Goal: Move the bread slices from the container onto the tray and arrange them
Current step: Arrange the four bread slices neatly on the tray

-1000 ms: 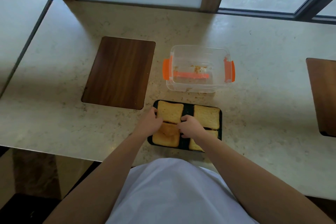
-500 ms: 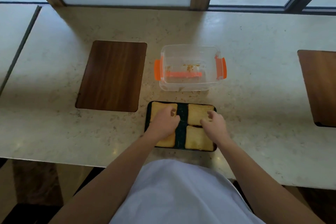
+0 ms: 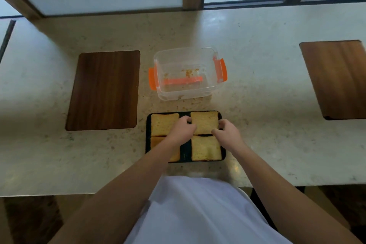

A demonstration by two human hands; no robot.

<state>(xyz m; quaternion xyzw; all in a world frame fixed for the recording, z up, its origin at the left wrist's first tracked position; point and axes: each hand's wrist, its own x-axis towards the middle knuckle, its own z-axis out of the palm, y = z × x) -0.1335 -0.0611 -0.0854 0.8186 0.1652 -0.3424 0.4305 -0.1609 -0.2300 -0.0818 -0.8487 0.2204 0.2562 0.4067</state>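
A black tray (image 3: 148, 145) lies on the counter near its front edge, with four toasted bread slices on it in two rows. My left hand (image 3: 182, 130) reaches across the tray's middle, its curled fingers on the left edge of the far right slice (image 3: 205, 123). My right hand (image 3: 227, 131) pinches that slice's right edge. The far left slice (image 3: 163, 125) and the near right slice (image 3: 206, 148) lie flat and free. My left forearm hides much of the near left slice (image 3: 156, 141). The clear container (image 3: 184, 95) with orange clips stands just behind the tray, holding only crumbs.
A dark wooden board (image 3: 105, 89) is set into the counter left of the container, and another wooden board (image 3: 336, 79) at the far right. Crumbs lie between container and tray. A window frame runs along the back. The counter's front edge is close to my body.
My left hand has moved right, from the left slices to the far right slice's left edge. My right hand has shifted up and out to that slice's right edge.
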